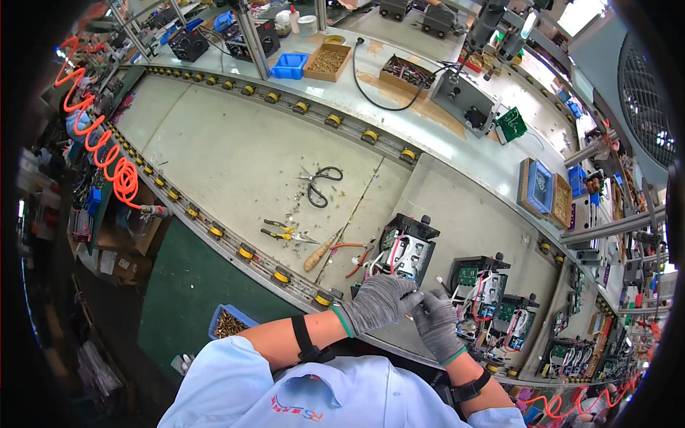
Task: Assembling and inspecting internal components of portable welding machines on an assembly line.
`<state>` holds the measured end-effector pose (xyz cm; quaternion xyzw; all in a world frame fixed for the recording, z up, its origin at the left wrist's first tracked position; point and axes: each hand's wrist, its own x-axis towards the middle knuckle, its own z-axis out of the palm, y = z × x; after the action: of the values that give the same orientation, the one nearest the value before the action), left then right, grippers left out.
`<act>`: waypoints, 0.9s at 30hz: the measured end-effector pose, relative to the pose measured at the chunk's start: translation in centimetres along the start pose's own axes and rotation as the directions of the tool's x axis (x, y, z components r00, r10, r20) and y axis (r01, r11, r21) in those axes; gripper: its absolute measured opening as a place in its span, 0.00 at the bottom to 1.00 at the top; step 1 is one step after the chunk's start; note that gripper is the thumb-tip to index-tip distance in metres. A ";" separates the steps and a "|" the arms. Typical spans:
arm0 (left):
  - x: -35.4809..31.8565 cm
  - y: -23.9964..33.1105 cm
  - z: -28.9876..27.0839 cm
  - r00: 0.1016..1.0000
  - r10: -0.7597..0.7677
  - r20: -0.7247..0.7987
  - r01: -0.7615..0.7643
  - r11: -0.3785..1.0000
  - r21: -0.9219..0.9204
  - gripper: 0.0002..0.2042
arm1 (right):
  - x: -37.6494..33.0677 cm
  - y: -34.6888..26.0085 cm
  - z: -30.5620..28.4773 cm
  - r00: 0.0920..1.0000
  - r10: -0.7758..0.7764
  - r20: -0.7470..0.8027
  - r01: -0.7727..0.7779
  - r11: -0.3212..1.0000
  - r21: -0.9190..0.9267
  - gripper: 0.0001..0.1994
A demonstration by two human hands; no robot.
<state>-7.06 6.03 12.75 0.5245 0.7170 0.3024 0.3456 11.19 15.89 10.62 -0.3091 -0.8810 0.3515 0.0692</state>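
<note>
Both my hands wear grey knit gloves and meet fingertip to fingertip at the near side of the conveyor. My left hand (pixel 378 304) is closed in a pinch just in front of an open black-cased electrical unit (pixel 408 250) with white parts and loose wires. Beside it, my right hand (pixel 437 327) is pinched too. Something small and pale shows between the fingers, too small to name. Left of the unit lie red-handled pliers (pixel 359 260), a wooden-handled tool (pixel 319 255), yellow-and-black pliers (pixel 287 234) and black-handled scissors (pixel 321 187).
More open units (pixel 481 289) stand along the conveyor to the right. A blue bin of brass-coloured screws (pixel 228 322) sits at near left. Across the rollers are a cardboard box of small parts (pixel 328 61) and a blue tray (pixel 290 66). An orange coiled hose (pixel 107 153) hangs left.
</note>
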 end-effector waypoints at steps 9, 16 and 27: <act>-4.9 -4.0 -1.2 0.890 -0.289 -0.353 0.181 0.934 -0.308 0.30 | 2.3 -0.7 -1.2 0.997 -0.080 -0.017 0.081 0.949 0.305 0.09; -5.9 -9.1 4.7 0.568 -0.653 0.502 0.627 -0.051 -0.777 0.41 | 2.9 1.9 -1.9 0.979 0.023 0.203 -0.126 0.852 0.509 0.09; -6.3 -6.4 9.6 0.694 -0.713 0.103 0.353 0.211 -0.911 0.29 | 6.3 -1.0 -2.2 0.831 -0.372 0.415 0.403 0.915 0.013 0.12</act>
<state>-1.41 -1.05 3.23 -0.0858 0.6305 0.5720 0.5176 6.34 20.31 12.32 -0.0462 -0.9324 0.3537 -0.0582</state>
